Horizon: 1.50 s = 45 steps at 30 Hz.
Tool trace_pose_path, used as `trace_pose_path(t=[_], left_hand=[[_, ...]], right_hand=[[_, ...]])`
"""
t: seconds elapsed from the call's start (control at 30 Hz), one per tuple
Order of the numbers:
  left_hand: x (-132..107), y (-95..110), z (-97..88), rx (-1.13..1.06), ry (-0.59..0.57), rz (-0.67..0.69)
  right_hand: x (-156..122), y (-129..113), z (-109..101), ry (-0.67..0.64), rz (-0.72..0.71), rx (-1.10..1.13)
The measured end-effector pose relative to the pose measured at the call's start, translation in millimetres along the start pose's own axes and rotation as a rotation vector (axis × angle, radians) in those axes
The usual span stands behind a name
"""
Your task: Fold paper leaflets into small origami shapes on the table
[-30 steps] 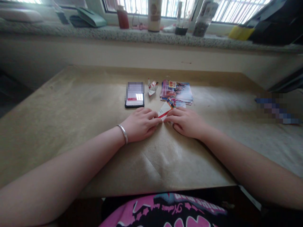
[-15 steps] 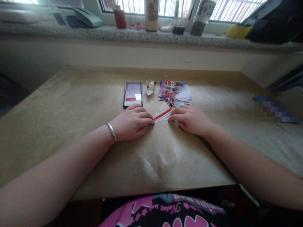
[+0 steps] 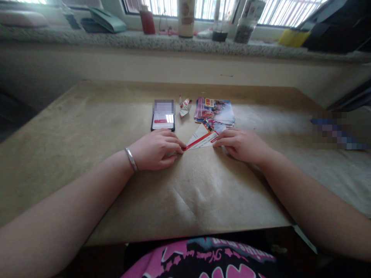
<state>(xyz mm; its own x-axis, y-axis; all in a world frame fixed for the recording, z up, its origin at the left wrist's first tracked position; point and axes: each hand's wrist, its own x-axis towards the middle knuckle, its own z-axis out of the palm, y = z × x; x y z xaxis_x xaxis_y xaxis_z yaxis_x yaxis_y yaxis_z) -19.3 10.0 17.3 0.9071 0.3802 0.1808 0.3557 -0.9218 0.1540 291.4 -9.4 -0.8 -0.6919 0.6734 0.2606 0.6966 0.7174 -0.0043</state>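
Observation:
A folded piece of printed paper [image 3: 201,139], white with a red stripe and a colourful corner, lies on the table between my hands. My left hand [image 3: 158,150] pinches its pointed left tip between thumb and fingers. At the paper's right end, the fingers of my right hand [image 3: 242,146] are closed on the edge, covering part of it. Just beyond the paper stands a small folded paper figure [image 3: 184,107]. A stack of colourful printed sheets [image 3: 216,110] lies behind the paper's right side.
A phone [image 3: 163,116] with its screen lit lies just past my left hand. The brownish table cover [image 3: 185,204] has creases near the front edge. Bottles, including a red one [image 3: 147,21], stand on the stone windowsill [image 3: 162,41]. A blurred item [image 3: 336,131] lies far right.
Both hands have moved apart slightly, the left one leftward and the right one rightward along the paper. More of the paper's printed face and red stripe shows between them.

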Motion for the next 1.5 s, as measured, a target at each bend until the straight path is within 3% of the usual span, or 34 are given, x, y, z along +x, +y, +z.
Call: trace_pose_path(t=[0.57,0.8,1.17,1.5], left_hand=[[-2,-2,2.7,-0.062,0.011,-0.014],[-1,1,6.5,-0.097,0.033,-0.005],[5,3,13.9,-0.179,0.095,-0.018],[6,-4,22.7,0.013,0.126,-0.016]], right_hand=[[-13,21,-10,-0.058,0.113,0.016],[-4,7,-4,-0.01,0.435,-0.036],[8,-2,11,0.097,0.261,0.165],[19,-9,16,0.12,0.216,0.273]])
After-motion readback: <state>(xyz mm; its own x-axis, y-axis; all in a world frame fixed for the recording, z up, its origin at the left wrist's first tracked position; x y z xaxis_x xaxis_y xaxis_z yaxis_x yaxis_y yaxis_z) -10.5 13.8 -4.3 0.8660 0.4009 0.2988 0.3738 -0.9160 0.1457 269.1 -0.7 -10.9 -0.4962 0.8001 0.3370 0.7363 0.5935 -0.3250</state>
